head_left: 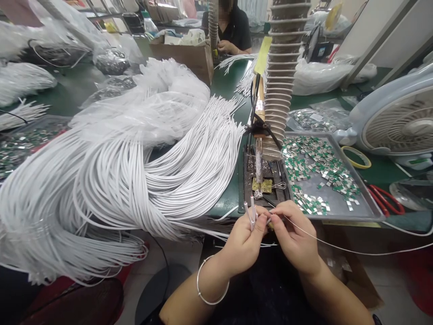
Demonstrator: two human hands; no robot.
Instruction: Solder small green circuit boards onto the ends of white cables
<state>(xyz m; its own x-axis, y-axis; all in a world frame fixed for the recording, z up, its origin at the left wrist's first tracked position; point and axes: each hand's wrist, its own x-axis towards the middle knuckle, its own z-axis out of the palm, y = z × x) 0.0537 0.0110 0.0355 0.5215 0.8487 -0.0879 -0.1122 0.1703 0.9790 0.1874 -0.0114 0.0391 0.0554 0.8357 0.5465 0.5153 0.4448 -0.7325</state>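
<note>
In front of the soldering stand, my left hand is closed round several white cables, whose short ends stick up past the fingers. My right hand is pinched close beside it, the fingertips almost meeting. A thin pale wire runs from the right fingers off to the right. What exactly lies between the two sets of fingertips is mostly hidden. Just beyond the hands, a soldering iron points down over the stand, with a yellow sponge near its tip.
A large bundle of white cables covers the bench to the left. At right are a grey tray of small green-and-metal boards, red-handled scissors, a tape roll and a fan. A ribbed hose hangs ahead; another person sits opposite.
</note>
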